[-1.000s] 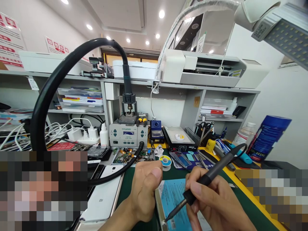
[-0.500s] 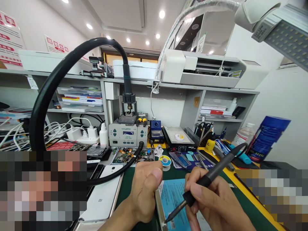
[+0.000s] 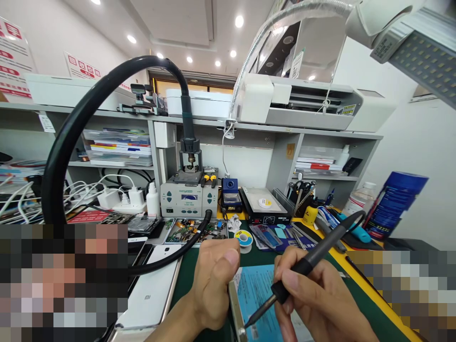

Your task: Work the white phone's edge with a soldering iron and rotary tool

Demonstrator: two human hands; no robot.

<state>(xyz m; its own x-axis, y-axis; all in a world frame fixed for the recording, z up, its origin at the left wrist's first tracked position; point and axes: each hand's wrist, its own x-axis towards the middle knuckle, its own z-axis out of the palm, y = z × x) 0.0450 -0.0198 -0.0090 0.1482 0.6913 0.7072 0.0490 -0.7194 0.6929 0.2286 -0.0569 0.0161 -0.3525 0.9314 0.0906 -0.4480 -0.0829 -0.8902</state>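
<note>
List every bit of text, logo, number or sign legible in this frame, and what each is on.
"mi" logo: back of the white phone lying left of the left hand.
Amber digits on the small blue soldering station: lit, too small to read surely.
Red-and-white wall signs: characters blurred.
Blue box, blue sheet under the soldering iron in the right hand, hot-air station panel: print unreadable.
</note>
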